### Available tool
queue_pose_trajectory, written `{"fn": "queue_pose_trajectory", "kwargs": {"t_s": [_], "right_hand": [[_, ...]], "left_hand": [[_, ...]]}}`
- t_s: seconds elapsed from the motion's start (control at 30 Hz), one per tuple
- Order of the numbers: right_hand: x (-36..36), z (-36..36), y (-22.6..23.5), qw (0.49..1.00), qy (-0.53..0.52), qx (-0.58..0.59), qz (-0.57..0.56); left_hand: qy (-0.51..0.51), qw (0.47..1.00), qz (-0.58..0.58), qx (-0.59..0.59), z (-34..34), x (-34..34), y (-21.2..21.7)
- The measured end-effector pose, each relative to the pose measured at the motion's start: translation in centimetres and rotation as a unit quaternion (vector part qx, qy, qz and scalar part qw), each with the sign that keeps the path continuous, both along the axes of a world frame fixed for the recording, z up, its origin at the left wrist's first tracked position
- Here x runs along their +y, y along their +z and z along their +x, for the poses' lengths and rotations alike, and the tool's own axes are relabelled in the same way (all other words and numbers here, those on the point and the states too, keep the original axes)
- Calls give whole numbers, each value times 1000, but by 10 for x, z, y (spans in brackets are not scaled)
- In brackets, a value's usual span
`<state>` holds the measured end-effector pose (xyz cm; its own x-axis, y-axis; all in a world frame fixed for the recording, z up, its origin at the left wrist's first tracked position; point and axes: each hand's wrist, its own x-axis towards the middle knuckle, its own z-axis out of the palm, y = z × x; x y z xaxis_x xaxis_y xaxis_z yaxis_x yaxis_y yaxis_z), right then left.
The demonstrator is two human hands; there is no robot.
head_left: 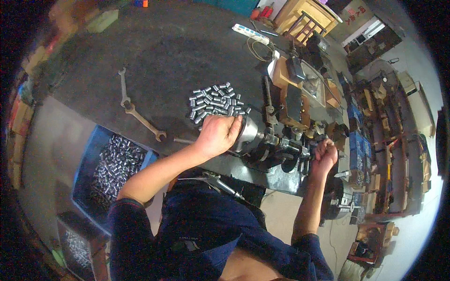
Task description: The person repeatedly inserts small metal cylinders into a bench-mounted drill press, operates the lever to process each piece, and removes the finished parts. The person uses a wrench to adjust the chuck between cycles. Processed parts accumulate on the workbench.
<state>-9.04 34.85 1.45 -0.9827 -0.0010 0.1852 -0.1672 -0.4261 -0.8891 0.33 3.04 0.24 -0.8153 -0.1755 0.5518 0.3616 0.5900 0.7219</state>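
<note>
The left hand (216, 136) curls at the left end of the machine (286, 144), the right hand (325, 157) at its right; whether their fingers grasp anything, I cannot tell. Just beyond the machine, metal cylinders (212, 101) heap the counter (164, 61), probably for easy reach.

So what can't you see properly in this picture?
All in the head view:
Inside the left hand: hidden by the hand itself.
What the right hand touches: too small and blurred.
The bottom of the blue bin: hidden under metal pieces.
Top of the dark blue shirt: cut off by the lower edge.
</note>
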Motion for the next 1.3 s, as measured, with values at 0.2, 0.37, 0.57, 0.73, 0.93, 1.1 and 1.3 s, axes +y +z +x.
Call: {"fn": "queue_pose_trajectory", "kwargs": {"t_s": [0.2, 0.37, 0.57, 0.73, 0.93, 1.1, 1.3], "right_hand": [[-21, -2, 7, 997, -64, 12, 39], [-22, 8, 13, 996, -71, 16, 51], [-19, 9, 15, 997, -70, -15, 29], [-23, 13, 19, 998, -58, -1, 32], [-19, 16, 17, 996, -70, 20, 50], [-9, 5, 2, 998, -36, 34, 38], [-14, 10, 9, 995, -95, 20, 32]], "left_hand": [[6, 1000, 26, 13, 1, 0, -3], [-9, 999, 31, -24, 2, -1, -1], [-37, 996, 59, -64, 0, -1, -6], [-48, 990, 66, -111, 2, -2, -3], [-64, 984, 124, -110, 1, 1, -1], [-81, 978, 170, -86, 4, 2, -2], [-96, 960, 224, -140, 1, 2, -2]]}}
